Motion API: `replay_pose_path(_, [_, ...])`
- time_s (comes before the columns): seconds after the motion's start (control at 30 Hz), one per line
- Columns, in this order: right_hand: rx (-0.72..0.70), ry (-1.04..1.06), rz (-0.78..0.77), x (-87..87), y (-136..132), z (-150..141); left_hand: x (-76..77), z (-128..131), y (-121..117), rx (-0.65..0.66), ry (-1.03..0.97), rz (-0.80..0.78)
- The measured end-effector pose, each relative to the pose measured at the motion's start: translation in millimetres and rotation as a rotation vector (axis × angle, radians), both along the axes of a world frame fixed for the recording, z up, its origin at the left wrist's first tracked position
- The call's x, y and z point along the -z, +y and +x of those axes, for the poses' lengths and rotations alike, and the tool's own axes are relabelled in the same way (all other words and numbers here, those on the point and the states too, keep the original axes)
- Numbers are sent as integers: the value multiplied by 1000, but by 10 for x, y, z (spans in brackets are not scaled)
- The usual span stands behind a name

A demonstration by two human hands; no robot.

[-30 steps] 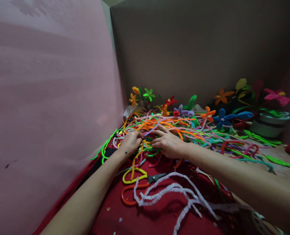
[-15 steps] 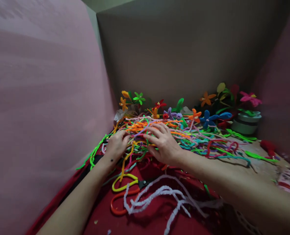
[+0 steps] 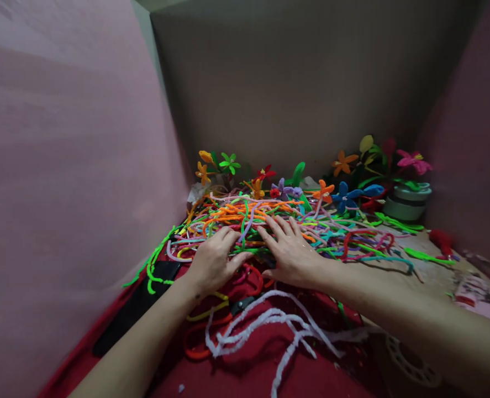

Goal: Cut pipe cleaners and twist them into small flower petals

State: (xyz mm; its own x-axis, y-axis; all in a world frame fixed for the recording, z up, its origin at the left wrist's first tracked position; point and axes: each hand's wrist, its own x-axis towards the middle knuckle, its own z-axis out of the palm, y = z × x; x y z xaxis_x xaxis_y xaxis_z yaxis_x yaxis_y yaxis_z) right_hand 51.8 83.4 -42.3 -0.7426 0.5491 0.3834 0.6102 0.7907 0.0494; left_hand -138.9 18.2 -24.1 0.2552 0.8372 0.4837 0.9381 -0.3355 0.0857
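A tangled heap of coloured pipe cleaners spreads in front of me, orange ones on top among pink, green and purple. My left hand rests at its near edge, thumb held apart from the fingers, gripping nothing visible. To the right, my right hand lies palm down on the heap with its fingers spread. Below the hands, scissors with yellow and red handles lie on the red cloth, partly covered by my left wrist and white pipe cleaners.
Pipe-cleaner flowers stand along the back, including a blue flower and an orange flower. A pale green pot holds more at the right. A dark flat object lies left; a pink wall rises beside it.
My left hand has come nearer and its closed fingers have opened. My right hand has shifted slightly right and spread flat. Yellow strands beside the left hand are no longer seen there.
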Motion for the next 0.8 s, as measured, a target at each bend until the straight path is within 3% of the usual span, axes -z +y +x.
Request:
replay_pose_path(0.17, [0,-14,13,-11,26,32,101,-54,45,-129,160,-83])
replay_pose_path(0.43, [-61,-87,75,-30,-40,50,155,-204,132,-244,159,-56])
replay_pose_path(0.6, [0,-105,122,-79,132,1,104,-246,142,-320,114,-23])
replay_pose_path(0.8, [-6,-38,-5,-292,422,-27,85,-303,165,-307,-10,39])
